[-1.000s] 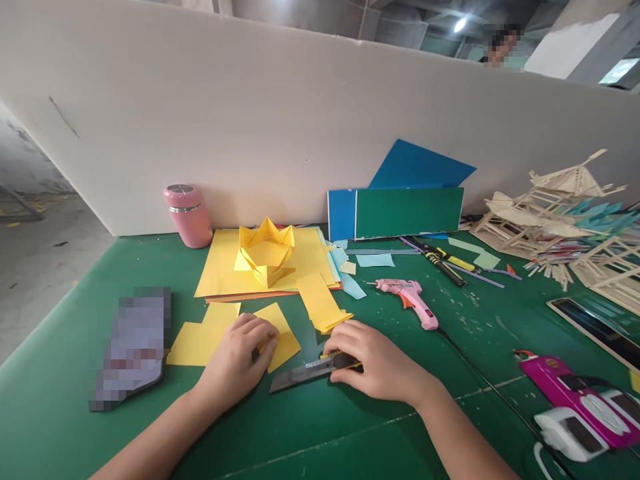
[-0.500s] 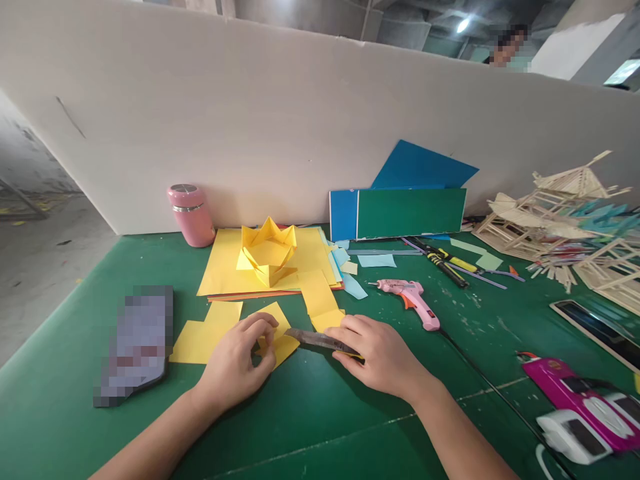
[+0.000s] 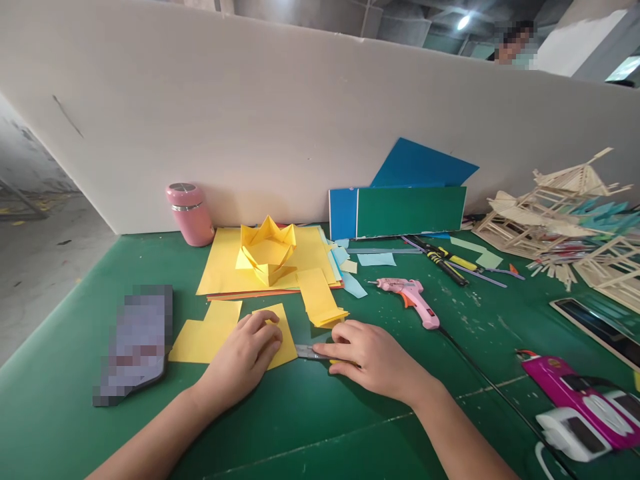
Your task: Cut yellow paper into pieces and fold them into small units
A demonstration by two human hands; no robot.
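My left hand point(image 3: 245, 360) presses down on a small yellow paper piece point(image 3: 283, 333) lying on the green table point(image 3: 320, 427), fingers bent over its near edge. My right hand point(image 3: 373, 360) grips a utility knife point(image 3: 310, 352) with a yellow handle, its grey blade pointing left and touching the paper's right edge. A second flat yellow piece point(image 3: 203, 333) lies just left of my left hand. A folded yellow strip point(image 3: 320, 303) rests behind the knife.
A yellow folded paper crown point(image 3: 267, 250) sits on yellow sheets point(image 3: 220, 267) behind. A pink bottle point(image 3: 191, 215), pink glue gun point(image 3: 410, 300), blue and green boards point(image 3: 400, 210), stick models point(image 3: 565, 213), a magenta tool point(image 3: 580, 407) and a blurred flat object point(image 3: 135, 343) surround the work spot.
The knife turned from lying in front of the paper to pointing at its right edge. My left hand flattened down onto the yellow piece.
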